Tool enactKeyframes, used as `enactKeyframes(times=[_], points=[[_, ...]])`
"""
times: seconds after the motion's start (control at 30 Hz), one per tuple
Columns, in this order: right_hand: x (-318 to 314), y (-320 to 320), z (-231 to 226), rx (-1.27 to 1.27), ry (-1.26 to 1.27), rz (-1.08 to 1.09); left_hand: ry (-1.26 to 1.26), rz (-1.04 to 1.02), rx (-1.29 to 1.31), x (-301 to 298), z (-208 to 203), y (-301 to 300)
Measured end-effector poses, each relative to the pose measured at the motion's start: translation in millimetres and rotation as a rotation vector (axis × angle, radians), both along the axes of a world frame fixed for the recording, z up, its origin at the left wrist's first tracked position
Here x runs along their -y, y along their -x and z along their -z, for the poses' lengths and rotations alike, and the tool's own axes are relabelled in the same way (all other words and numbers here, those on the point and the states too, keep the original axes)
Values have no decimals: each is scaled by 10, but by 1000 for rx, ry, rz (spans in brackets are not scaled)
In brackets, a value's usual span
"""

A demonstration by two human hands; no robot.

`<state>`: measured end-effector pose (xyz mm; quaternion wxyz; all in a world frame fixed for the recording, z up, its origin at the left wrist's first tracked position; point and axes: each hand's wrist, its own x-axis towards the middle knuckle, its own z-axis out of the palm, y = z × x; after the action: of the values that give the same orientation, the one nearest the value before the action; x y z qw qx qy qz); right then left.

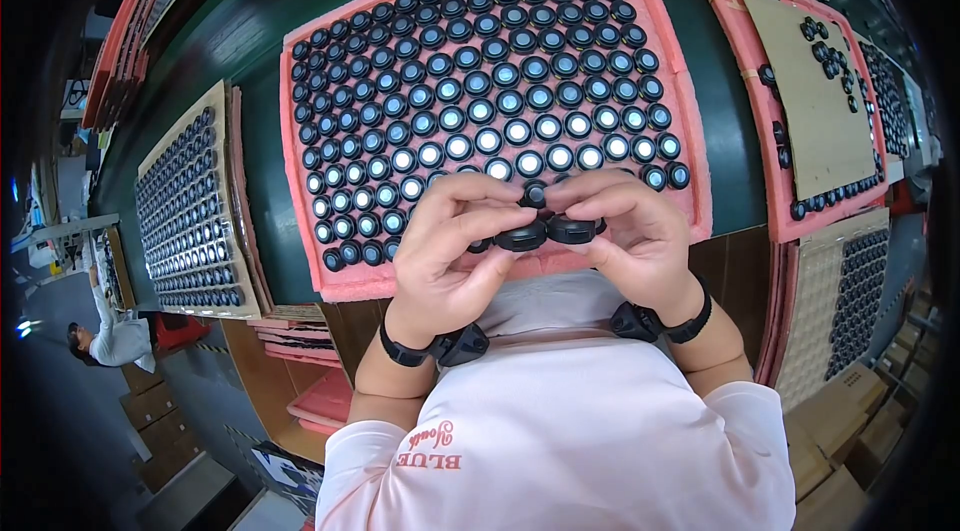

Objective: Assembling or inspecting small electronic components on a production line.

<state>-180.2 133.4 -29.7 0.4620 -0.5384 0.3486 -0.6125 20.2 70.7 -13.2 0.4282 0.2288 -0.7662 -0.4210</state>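
Observation:
Both hands are close together over the near edge of a pink foam tray (665, 21). My left hand (450, 241) has its fingers and thumb closed on a black round part (521, 237). My right hand (640, 241) pinches another black round part (571, 230) right beside it. The two parts are tilted, with their dark rims toward me. Rows of similar black round parts with shiny silver centres (511, 103) fill the tray; my fingers hide some in the nearest rows. One more dark round part (535, 195) shows between my fingertips.
The tray lies on a dark green table (745, 166). At left stands a cardboard-backed tray of black parts (190, 211); at right, a pink tray (725, 21) carries a cardboard sheet (815, 121) with loose parts. Stacked pink trays (325, 401) sit below. A person (110, 331) is far left.

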Motion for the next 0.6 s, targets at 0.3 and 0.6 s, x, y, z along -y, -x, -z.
enactKeyframes(times=[0.3, 0.6], points=[[3, 22, -33, -268, 72, 133, -299, 78, -110, -40, 54, 24], [18, 31, -99, -352, 141, 116, -347, 120, -195, -16, 57, 14]])
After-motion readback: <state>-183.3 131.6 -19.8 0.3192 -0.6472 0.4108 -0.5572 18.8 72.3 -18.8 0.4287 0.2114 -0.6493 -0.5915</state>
